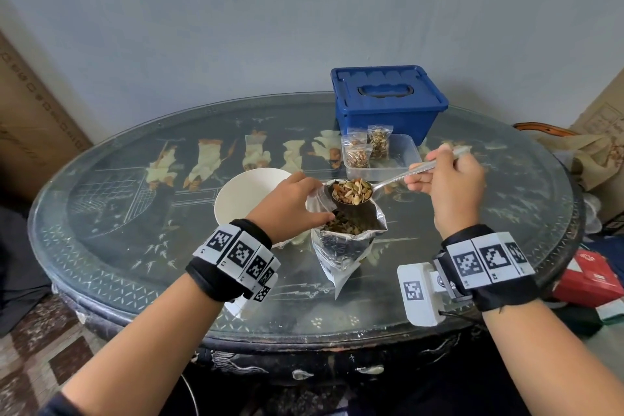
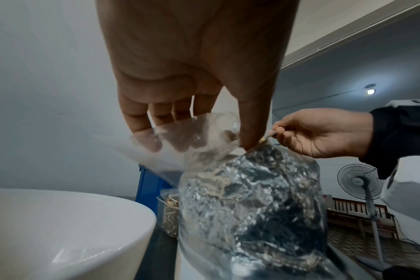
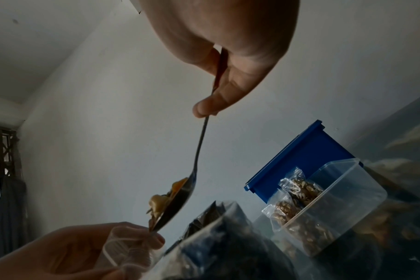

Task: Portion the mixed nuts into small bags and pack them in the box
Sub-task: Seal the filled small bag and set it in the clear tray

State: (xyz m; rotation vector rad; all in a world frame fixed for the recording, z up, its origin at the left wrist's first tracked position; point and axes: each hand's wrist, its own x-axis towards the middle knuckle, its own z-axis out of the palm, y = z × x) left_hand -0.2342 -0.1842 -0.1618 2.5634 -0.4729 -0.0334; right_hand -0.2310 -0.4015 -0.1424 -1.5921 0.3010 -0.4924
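Observation:
A silver foil pouch (image 1: pixel 344 246) of mixed nuts stands open at the table's middle. My left hand (image 1: pixel 293 203) pinches a small clear bag (image 1: pixel 319 201) at the pouch's mouth; in the left wrist view the small clear bag (image 2: pixel 180 144) hangs from my fingers above the foil pouch (image 2: pixel 252 199). My right hand (image 1: pixel 449 176) grips the handle of a metal spoon (image 1: pixel 398 177) heaped with nuts, its bowl at the bag's opening. The right wrist view shows the spoon (image 3: pixel 180 197) tilted toward the bag. Two filled small bags (image 1: pixel 368 149) stand in a clear plastic tub (image 1: pixel 405 159).
A closed blue lidded box (image 1: pixel 388 101) sits behind the tub. An empty white bowl (image 1: pixel 246 196) is left of the pouch. The round glass-topped table (image 1: pixel 135 246) ends close to me. Cardboard and clutter lie off to the right.

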